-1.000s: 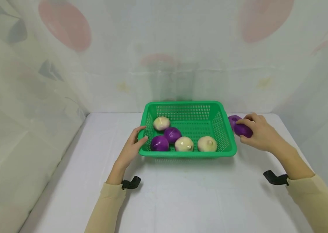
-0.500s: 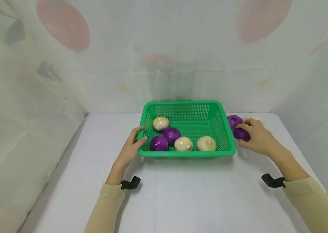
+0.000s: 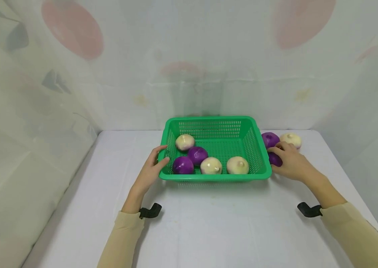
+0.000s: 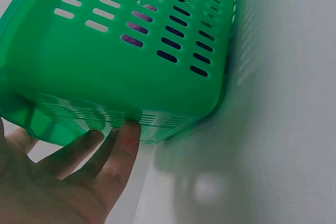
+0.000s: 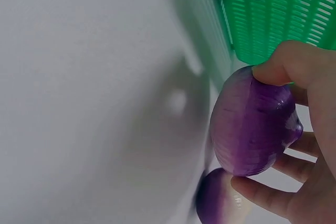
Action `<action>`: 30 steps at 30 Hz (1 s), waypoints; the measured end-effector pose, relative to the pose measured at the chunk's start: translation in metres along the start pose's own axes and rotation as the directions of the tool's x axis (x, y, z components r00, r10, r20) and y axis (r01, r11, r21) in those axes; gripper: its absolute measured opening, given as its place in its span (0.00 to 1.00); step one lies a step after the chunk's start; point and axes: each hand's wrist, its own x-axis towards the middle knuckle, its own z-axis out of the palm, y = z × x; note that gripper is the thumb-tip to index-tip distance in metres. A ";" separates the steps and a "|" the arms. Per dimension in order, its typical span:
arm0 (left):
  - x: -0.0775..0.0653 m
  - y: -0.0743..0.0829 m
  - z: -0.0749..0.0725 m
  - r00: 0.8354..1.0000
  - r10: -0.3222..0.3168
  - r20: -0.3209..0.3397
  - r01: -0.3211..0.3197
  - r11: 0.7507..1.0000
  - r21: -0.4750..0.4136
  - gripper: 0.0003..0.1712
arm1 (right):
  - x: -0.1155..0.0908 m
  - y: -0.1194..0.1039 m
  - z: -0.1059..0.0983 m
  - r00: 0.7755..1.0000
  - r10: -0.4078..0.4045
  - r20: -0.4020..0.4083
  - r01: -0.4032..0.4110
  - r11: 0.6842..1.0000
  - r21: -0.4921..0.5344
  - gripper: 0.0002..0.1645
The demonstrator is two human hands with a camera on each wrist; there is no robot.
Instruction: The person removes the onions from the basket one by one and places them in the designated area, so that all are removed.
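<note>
A green basket (image 3: 216,177) holds two purple onions, including one at the front left (image 3: 183,165), and three pale ones, including one at the right (image 3: 237,165). My left hand (image 3: 149,168) rests at the basket's left end; its fairly straight fingertips (image 4: 127,137) touch the outer wall under the rim in the left wrist view. My right hand (image 3: 292,162) grips a purple onion (image 5: 255,124) between thumb and fingers, close beside the basket's right end. In the head view the hand hides part of this onion.
Just behind the right hand, another purple onion (image 3: 270,140) and a pale onion (image 3: 291,140) sit on the white-covered table (image 3: 215,227) near its back edge. A patterned cloth (image 3: 215,44) hangs behind the table and at both sides.
My right hand has moved left and slightly toward me with the purple onion, uncovering the pale onion behind it. The left hand and the basket have stayed put.
</note>
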 end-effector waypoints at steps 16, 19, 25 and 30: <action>0.018 -0.039 -0.002 0.999 0.033 -0.016 -0.033 0.999 0.001 0.31 | -0.001 0.004 0.008 1.000 0.002 0.010 -0.001 1.000 -0.027 0.34; 0.017 -0.040 -0.002 0.999 0.047 -0.021 -0.047 0.999 -0.004 0.30 | -0.001 0.003 0.008 1.000 0.003 0.017 -0.002 0.999 -0.038 0.34; 0.016 -0.040 -0.002 0.999 0.044 -0.030 -0.044 0.999 0.013 0.30 | -0.001 0.000 0.004 0.999 0.019 0.049 -0.016 0.999 -0.050 0.36; 0.017 -0.041 -0.002 0.999 0.041 -0.032 -0.040 0.999 0.018 0.31 | -0.002 -0.002 -0.003 0.999 0.013 0.052 -0.008 0.997 -0.079 0.35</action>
